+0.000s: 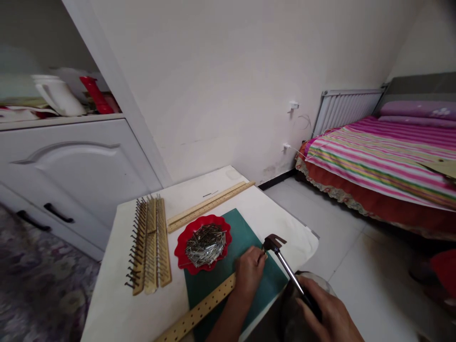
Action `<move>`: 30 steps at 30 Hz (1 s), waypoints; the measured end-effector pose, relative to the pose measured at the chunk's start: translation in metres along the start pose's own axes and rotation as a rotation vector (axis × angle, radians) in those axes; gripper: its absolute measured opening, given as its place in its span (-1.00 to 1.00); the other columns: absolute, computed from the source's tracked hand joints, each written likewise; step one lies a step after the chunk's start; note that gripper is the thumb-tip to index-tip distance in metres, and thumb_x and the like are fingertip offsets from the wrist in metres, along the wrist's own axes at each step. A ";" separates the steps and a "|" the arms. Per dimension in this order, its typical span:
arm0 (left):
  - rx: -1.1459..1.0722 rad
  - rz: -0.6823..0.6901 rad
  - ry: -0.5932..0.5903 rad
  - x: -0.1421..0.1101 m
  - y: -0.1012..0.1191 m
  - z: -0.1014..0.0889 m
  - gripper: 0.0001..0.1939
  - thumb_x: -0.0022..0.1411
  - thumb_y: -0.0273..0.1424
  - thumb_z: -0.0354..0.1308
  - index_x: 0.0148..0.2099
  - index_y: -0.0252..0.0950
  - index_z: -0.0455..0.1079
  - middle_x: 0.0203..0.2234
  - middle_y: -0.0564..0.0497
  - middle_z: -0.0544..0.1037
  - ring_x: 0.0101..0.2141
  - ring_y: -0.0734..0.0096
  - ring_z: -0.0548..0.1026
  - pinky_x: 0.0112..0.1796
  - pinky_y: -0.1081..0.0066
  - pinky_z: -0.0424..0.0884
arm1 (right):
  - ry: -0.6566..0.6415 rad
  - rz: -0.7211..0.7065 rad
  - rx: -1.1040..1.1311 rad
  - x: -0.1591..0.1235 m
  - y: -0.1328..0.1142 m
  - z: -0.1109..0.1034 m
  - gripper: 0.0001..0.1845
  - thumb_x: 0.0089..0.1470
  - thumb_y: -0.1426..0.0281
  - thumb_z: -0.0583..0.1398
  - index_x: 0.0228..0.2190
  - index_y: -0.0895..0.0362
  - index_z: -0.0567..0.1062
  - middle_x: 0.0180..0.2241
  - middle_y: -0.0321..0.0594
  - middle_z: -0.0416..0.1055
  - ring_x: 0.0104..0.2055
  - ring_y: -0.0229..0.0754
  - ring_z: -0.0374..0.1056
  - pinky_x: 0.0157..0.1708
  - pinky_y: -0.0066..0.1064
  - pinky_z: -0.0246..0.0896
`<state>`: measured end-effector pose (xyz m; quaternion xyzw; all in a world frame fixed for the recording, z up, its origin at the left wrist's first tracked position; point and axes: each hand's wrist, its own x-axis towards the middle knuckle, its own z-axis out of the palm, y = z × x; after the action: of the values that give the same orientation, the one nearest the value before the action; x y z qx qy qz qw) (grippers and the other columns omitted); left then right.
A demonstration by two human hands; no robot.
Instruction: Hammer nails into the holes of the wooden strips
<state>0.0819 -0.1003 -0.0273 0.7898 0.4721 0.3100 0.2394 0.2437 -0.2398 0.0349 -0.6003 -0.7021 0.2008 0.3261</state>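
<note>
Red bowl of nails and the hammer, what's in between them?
The head view shows a stretch of green mat between the red bowl and the hammer, with the left hand there too.

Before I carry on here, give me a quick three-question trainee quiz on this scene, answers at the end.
1. Which hand grips the hammer?
2. True or false: the red bowl holds nails.
3. Pick one. The left hand is nearest to:
A) the bed
B) a holed strip
C) the cupboard

Key: 1. The right hand. 2. True. 3. B.
</note>
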 end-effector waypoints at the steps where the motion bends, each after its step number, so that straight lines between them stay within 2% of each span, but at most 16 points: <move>1: -0.025 0.001 0.004 0.000 0.000 0.000 -0.81 0.22 -0.42 0.01 -0.40 -0.28 0.40 -0.46 0.03 0.48 -0.39 0.45 0.43 -0.35 0.50 0.24 | 0.008 -0.003 -0.003 0.000 0.000 0.000 -0.62 0.16 0.44 0.05 0.03 0.05 0.29 -0.12 -0.07 0.55 -0.15 -0.09 0.51 -0.24 -0.39 0.44; 4: -0.074 0.006 0.005 0.000 -0.001 -0.001 -0.82 0.22 -0.42 0.02 -0.38 -0.28 0.41 -0.46 0.03 0.48 -0.39 0.45 0.43 -0.34 0.50 0.25 | -0.014 0.021 -0.009 0.001 0.001 0.000 -0.64 0.16 0.44 0.05 0.01 0.05 0.31 -0.13 -0.08 0.56 -0.15 -0.10 0.52 -0.24 -0.41 0.44; 8: -0.048 0.006 -0.007 0.001 -0.002 0.000 -0.81 0.23 -0.43 0.01 -0.39 -0.28 0.40 -0.47 0.04 0.47 -0.41 0.46 0.43 -0.37 0.50 0.23 | -0.040 0.020 -0.022 0.001 0.004 0.002 -0.64 0.17 0.43 0.04 0.01 0.12 0.29 -0.11 0.00 0.54 -0.13 -0.09 0.50 -0.19 -0.37 0.42; 13: 0.001 0.005 -0.009 0.001 -0.004 0.001 -0.80 0.22 -0.45 -0.01 -0.42 -0.29 0.38 -0.48 0.03 0.47 -0.43 0.45 0.42 -0.40 0.49 0.20 | -0.093 0.042 0.003 0.003 0.002 0.003 -0.66 0.17 0.44 0.02 0.00 0.07 0.32 -0.12 -0.03 0.55 -0.15 -0.09 0.50 -0.19 -0.35 0.42; 19: 0.024 0.003 0.005 0.001 -0.004 0.002 -0.81 0.22 -0.43 0.01 -0.43 -0.29 0.37 -0.48 0.03 0.47 -0.43 0.45 0.42 -0.40 0.48 0.19 | -0.099 0.056 0.020 -0.001 0.000 0.004 -0.65 0.18 0.42 0.00 0.01 0.10 0.30 -0.11 0.02 0.52 -0.13 -0.07 0.48 -0.17 -0.31 0.40; 22: 0.032 0.004 0.009 0.001 -0.004 0.002 -0.79 0.23 -0.43 -0.01 -0.43 -0.28 0.38 -0.49 0.04 0.47 -0.44 0.45 0.42 -0.41 0.48 0.18 | -0.094 0.082 0.056 -0.002 -0.004 0.002 -0.67 0.17 0.41 0.02 -0.03 0.08 0.34 -0.16 -0.02 0.53 -0.17 -0.06 0.48 -0.19 -0.29 0.39; 27: -0.009 0.019 0.004 0.000 -0.001 -0.002 -0.83 0.21 -0.44 0.00 -0.38 -0.27 0.39 -0.45 0.03 0.47 -0.38 0.43 0.43 -0.34 0.47 0.25 | 0.034 0.210 0.239 -0.003 0.007 0.007 -0.76 0.13 0.33 0.09 -0.14 0.04 0.41 -0.34 -0.21 0.55 -0.30 -0.10 0.47 -0.14 -0.27 0.36; 30: -0.051 0.010 -0.008 -0.006 -0.001 -0.009 -0.86 0.19 -0.47 0.01 -0.29 -0.26 0.41 -0.39 0.01 0.48 -0.34 0.40 0.44 -0.30 0.46 0.29 | 0.141 0.274 0.455 -0.004 0.023 0.021 -0.75 0.11 0.28 0.12 -0.17 0.08 0.43 -0.24 -0.17 0.54 -0.17 -0.06 0.45 -0.10 -0.27 0.35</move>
<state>0.0722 -0.1045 -0.0233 0.7870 0.4591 0.3198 0.2600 0.2457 -0.2372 0.0042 -0.6134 -0.5268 0.3533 0.4705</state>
